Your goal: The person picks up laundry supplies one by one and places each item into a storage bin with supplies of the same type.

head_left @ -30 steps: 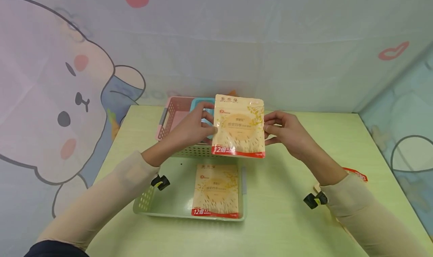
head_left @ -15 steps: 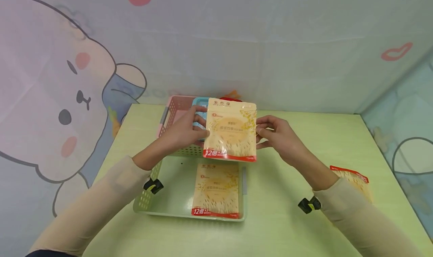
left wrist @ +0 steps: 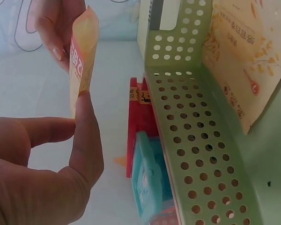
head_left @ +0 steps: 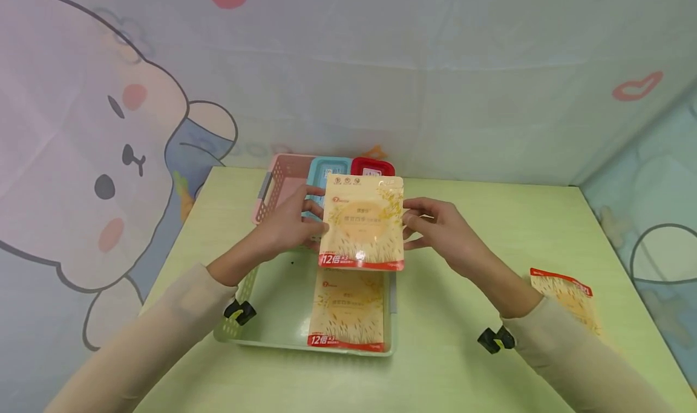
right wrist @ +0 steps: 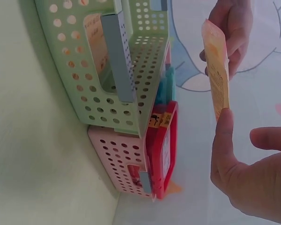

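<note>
When I read the head view from the largest item down, the first entry is one printed backdrop (head_left: 435, 117), standing behind one pale green table (head_left: 457, 334). I count two perforated baskets on the table. Basket one, the green basket (head_left: 278, 307), sits nearer the person; basket two, the pink basket (head_left: 288, 186), sits just beyond it.

I count three pouches, all cream with a red band. The held pouch (head_left: 362, 222) is raised above the far end of the green basket, its front toward the head camera, touching neither basket. The basket pouch (head_left: 348, 310) lies in the green basket, right-hand portion. The table pouch (head_left: 569, 301) rests on the table at the right, partly covered by the right sleeve.

I count two hands, both on the held pouch. The left hand (head_left: 296, 219) pinches its left edge between thumb and bent fingers. The right hand (head_left: 435, 222) grips its right edge, fingers bent; my right wrist view shows one fingertip at the edge and another digit slightly apart.

Two containers stand in the pink basket: one blue container (head_left: 329, 165) and one red container (head_left: 376, 167), side by side.
</note>
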`<action>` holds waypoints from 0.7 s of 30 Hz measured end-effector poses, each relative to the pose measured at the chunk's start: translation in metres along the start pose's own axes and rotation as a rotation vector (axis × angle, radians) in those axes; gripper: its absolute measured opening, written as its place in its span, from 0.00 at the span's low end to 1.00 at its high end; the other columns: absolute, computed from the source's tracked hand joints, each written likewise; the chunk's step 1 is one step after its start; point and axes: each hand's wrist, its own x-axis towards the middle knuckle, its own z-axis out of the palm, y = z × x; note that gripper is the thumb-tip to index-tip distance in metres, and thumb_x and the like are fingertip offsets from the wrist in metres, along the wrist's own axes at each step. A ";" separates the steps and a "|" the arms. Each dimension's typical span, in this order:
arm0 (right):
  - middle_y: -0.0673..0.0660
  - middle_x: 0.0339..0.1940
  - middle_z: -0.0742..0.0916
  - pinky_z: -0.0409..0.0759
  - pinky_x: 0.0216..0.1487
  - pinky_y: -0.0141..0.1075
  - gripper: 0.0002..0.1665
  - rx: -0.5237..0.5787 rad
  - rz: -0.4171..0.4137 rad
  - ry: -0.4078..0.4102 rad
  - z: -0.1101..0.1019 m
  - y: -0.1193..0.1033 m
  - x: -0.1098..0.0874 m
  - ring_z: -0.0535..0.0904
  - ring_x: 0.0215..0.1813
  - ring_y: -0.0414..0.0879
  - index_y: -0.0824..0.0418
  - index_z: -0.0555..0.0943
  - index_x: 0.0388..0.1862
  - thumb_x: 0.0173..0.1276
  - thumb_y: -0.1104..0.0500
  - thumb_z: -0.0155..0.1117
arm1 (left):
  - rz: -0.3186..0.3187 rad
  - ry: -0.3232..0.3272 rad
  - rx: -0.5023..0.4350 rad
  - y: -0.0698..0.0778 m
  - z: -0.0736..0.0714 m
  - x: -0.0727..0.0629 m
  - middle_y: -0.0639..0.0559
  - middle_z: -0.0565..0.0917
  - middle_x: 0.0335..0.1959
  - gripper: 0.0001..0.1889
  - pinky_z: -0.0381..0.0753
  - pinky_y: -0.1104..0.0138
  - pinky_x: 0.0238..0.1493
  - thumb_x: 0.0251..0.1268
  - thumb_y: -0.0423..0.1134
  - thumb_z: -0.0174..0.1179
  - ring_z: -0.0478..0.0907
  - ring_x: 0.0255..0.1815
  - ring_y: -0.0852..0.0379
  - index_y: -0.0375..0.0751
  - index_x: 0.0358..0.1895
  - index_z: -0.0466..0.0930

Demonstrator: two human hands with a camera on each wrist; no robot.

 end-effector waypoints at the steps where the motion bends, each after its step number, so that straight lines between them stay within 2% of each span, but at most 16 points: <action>1: 0.68 0.54 0.77 0.90 0.50 0.47 0.26 -0.001 0.004 -0.003 0.001 0.000 0.000 0.82 0.52 0.59 0.74 0.69 0.74 0.84 0.62 0.55 | -0.004 -0.002 -0.005 -0.001 0.000 -0.001 0.37 0.74 0.56 0.35 0.91 0.50 0.41 0.75 0.30 0.63 0.84 0.48 0.43 0.41 0.79 0.56; 10: 0.68 0.54 0.78 0.89 0.51 0.47 0.30 0.009 0.031 -0.052 0.009 0.005 -0.005 0.83 0.50 0.57 0.74 0.65 0.77 0.84 0.61 0.54 | -0.021 -0.021 0.004 -0.011 -0.002 -0.005 0.35 0.76 0.51 0.31 0.91 0.52 0.38 0.75 0.31 0.63 0.86 0.43 0.44 0.38 0.74 0.58; 16: 0.68 0.52 0.78 0.90 0.50 0.49 0.32 0.018 0.042 -0.069 0.014 0.013 -0.006 0.84 0.49 0.56 0.71 0.61 0.81 0.83 0.62 0.54 | -0.030 -0.052 0.025 -0.017 -0.003 -0.007 0.35 0.79 0.49 0.30 0.91 0.52 0.43 0.75 0.29 0.62 0.87 0.41 0.45 0.35 0.73 0.58; 21: 0.68 0.52 0.78 0.90 0.49 0.49 0.33 0.000 0.050 -0.091 0.019 0.019 -0.006 0.85 0.49 0.57 0.69 0.61 0.81 0.83 0.61 0.55 | -0.047 -0.092 0.037 -0.023 -0.005 -0.008 0.34 0.80 0.49 0.29 0.91 0.55 0.40 0.75 0.28 0.61 0.88 0.38 0.46 0.34 0.72 0.57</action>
